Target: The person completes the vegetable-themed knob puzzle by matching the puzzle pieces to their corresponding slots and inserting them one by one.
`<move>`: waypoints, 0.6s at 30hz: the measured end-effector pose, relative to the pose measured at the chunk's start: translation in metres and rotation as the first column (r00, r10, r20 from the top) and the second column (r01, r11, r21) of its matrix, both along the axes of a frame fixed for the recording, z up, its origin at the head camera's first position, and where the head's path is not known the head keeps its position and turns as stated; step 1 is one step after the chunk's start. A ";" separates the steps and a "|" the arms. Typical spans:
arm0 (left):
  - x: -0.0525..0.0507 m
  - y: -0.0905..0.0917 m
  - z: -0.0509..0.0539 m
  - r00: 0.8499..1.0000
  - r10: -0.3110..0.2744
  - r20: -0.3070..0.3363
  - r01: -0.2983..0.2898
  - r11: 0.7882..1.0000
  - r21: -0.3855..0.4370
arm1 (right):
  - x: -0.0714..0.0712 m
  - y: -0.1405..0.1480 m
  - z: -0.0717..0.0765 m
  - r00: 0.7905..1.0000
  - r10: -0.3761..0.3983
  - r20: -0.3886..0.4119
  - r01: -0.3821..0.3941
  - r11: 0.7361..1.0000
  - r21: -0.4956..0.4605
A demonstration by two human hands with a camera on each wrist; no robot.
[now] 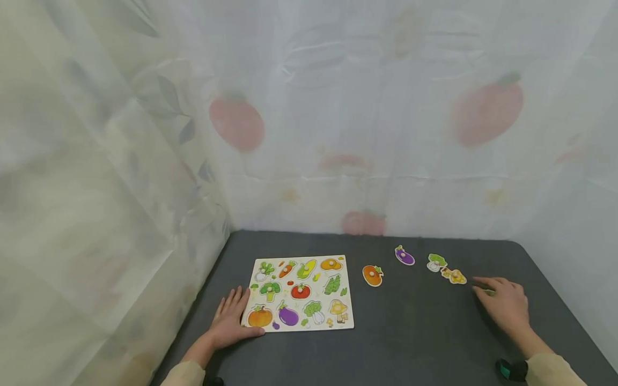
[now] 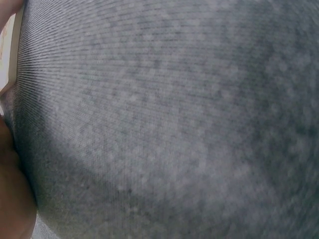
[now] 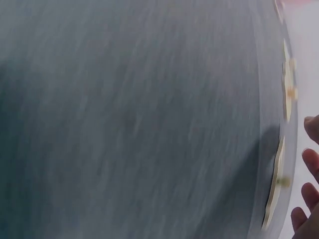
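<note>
A pale board printed with vegetables lies at the left of the dark table. My left hand rests at its left edge with fingers spread and the thumb along the near corner. At the right, my right hand hovers with bent, parted fingers over a flat piece, mostly hidden in the head view. The right wrist view shows the fingertips apart from this piece, which has a small knob. Left of that hand lie a yellow piece and a green-and-white piece, close together.
An orange pumpkin-like piece lies right of the board, and a purple eggplant piece is farther back. Behind the table hangs a whitish curtain with faded fruit prints; another sheet covers the left side.
</note>
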State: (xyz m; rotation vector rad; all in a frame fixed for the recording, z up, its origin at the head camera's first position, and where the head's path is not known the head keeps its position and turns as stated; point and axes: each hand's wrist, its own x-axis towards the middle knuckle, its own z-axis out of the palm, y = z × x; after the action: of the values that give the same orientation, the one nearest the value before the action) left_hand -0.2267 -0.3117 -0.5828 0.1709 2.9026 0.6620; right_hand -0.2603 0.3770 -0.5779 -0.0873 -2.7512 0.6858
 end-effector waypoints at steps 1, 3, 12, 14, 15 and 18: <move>0.000 0.000 0.000 1.000 -0.001 0.000 0.001 1.000 0.001 | 0.002 0.004 0.000 1.000 -0.007 0.007 0.007 1.000 0.007; 0.000 -0.001 -0.001 1.000 -0.003 -0.005 0.004 1.000 0.006 | 0.005 0.013 -0.001 1.000 -0.016 0.017 0.016 1.000 0.015; -0.001 -0.003 -0.005 1.000 -0.003 -0.001 0.003 1.000 0.005 | 0.012 0.035 -0.006 0.998 -0.037 0.048 0.035 0.998 0.046; -0.001 -0.003 -0.004 1.000 -0.004 -0.007 0.004 1.000 0.011 | 0.012 0.038 -0.007 0.998 -0.041 0.053 0.039 0.998 0.052; -0.001 -0.002 -0.004 1.000 -0.003 -0.008 0.004 1.000 0.008 | 0.012 0.039 -0.007 0.998 -0.043 0.054 0.040 0.998 0.055; -0.001 -0.002 -0.003 1.000 -0.008 -0.005 0.008 1.000 0.004 | 0.012 0.042 -0.009 0.997 -0.044 0.059 0.041 0.998 0.054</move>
State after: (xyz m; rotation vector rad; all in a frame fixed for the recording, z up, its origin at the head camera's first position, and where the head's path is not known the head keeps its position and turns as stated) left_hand -0.2277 -0.3137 -0.5853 0.1846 2.9044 0.6666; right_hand -0.2479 0.4189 -0.5872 -0.1566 -2.8141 0.6081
